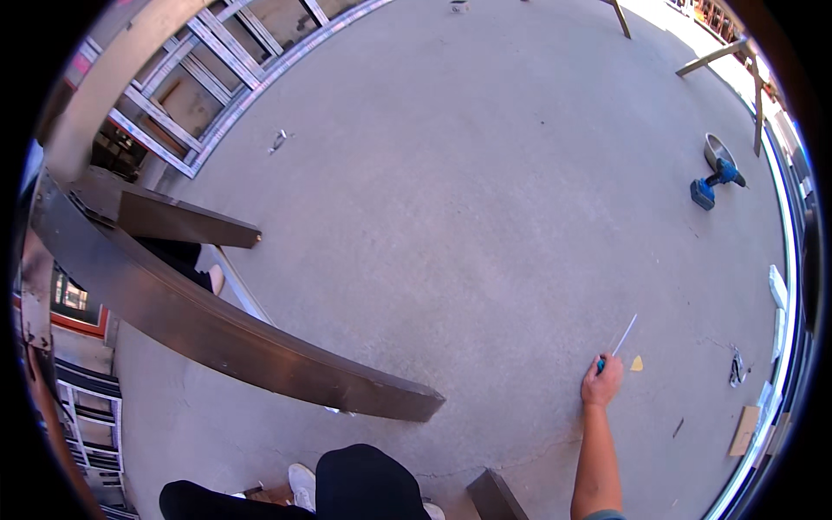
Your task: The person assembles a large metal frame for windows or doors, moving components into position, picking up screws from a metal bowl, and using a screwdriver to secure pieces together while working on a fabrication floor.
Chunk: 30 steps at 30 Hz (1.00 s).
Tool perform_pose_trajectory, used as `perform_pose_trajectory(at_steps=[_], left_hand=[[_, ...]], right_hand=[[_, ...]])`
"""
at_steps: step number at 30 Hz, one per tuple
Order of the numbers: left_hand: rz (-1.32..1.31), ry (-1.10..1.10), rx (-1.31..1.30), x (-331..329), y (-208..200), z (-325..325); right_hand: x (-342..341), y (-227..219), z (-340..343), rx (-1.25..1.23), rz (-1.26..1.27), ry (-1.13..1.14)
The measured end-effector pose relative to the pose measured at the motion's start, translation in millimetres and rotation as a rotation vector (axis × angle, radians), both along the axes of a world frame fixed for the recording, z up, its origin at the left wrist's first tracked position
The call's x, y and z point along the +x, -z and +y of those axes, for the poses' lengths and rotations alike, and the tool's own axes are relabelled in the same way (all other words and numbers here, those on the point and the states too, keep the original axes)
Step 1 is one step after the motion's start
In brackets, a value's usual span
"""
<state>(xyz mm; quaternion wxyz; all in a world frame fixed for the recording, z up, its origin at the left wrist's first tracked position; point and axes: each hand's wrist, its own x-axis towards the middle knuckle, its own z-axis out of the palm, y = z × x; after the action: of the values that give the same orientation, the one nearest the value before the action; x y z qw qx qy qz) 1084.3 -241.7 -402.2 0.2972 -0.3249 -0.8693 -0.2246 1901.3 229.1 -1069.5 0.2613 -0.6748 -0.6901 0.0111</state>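
Note:
My right hand (603, 381) is closed around a screwdriver (625, 333) at the lower right, low over the grey concrete floor. The screwdriver's long thin shaft points away from me, and a bit of its teal handle shows at my fist. Just right of the hand lies a small yellow scrap (637, 363). My left hand is out of view. On my left, a long dark brown metal beam (234, 338) runs from the upper left down toward the middle, with a shorter brown beam (186, 219) behind it.
A blue cordless drill (712, 184) lies beside a metal bowl (718, 151) at the right. Pliers-like metal tools (737, 368) and a cardboard piece (743, 432) lie near the right edge. White-wrapped frames (221, 56) stand upper left. Another person's foot (217, 279) shows behind the beam.

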Motion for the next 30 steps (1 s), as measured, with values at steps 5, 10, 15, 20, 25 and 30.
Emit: perform_pose_trajectory(at_steps=[5,10,15,20,25,30], left_hand=[[0.131,-0.137,-0.146,-26.7,-20.7,-48.4],[0.276,-0.179,-0.128,25.6,-4.4,6.6],[0.464,-0.267,-0.207,50.0,6.7,18.7],[0.399,0.017,-0.357,175.6,143.4,71.4],[0.323,0.575,-0.541,271.0,157.2,208.6],[0.670,0.759,-0.149,291.1,96.6,449.0]], right_hand=[[0.7,-4.6,-3.8,-0.037,0.053,0.009],[2.6,1.8,0.4,0.032,0.043,-0.014],[-3.0,-9.4,-5.4,-0.022,0.096,-0.008],[7.9,-5.8,5.6,-0.024,0.040,-0.004],[-2.9,-2.5,8.6,-0.020,0.130,0.026],[23.0,6.6,-1.0,-0.001,0.027,0.033]])
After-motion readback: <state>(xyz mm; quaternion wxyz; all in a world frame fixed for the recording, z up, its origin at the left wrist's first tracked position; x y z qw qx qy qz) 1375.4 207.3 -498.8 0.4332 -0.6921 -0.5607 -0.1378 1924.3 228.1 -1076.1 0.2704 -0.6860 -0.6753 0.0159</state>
